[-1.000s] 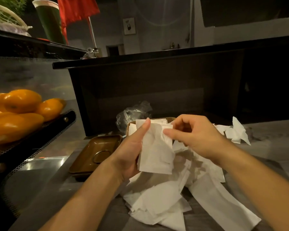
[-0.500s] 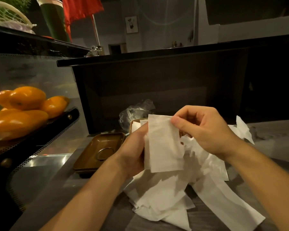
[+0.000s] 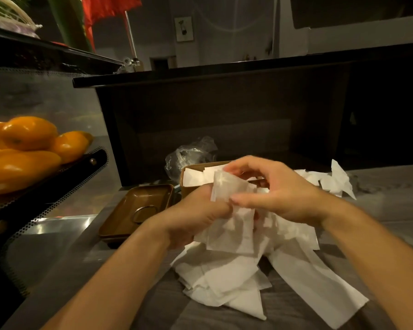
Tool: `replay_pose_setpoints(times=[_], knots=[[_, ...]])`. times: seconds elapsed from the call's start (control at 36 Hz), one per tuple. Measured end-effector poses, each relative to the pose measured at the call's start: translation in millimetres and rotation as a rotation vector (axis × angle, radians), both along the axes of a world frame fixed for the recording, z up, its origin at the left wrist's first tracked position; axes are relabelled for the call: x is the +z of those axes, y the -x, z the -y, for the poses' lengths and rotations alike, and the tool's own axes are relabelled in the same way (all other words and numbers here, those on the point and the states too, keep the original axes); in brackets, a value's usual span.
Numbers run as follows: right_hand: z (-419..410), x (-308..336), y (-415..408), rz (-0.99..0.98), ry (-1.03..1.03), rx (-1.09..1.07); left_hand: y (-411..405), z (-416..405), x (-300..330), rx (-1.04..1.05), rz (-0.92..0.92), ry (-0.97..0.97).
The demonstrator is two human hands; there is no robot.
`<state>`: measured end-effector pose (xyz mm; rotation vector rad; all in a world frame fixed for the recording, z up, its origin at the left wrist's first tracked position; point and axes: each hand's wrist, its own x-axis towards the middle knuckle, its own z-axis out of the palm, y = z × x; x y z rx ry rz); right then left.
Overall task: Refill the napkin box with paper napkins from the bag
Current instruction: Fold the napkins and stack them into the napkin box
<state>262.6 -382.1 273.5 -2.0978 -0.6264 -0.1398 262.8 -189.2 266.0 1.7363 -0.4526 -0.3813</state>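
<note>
Now | napkin box (image 3: 193,168): napkins inside | both hands' fingers pinch napkin (image 3: 227,186)

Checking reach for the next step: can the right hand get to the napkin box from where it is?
Probably yes. The right hand hovers just in front of the open napkin box, pinching a napkin with the left hand; nothing stands between them.

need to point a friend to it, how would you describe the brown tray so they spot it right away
Start at the grey counter under the heap of oranges. The brown tray lies just left of the napkin box. Unlike the box, it is shallow and holds only a metal ring.
</note>
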Motion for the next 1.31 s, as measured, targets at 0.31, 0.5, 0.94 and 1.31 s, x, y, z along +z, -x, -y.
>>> replay_pose_setpoints(times=[0.31,0.5,0.94,1.31], knots=[[10,5,1,-0.024,-0.275,-0.021,-2,-5,7,0.183,0.476,0.081],[17,0,-2,0.018,-0.239,-0.007,-2,4,0,0.286,0.635,0.112],[25,-11,-10,-0.120,-0.066,0.009,-7,-1,-12,0.266,0.640,-0.163],[26,-12,-10,-0.163,0.002,-0.031,-7,4,-18,0.208,0.481,-0.366]])
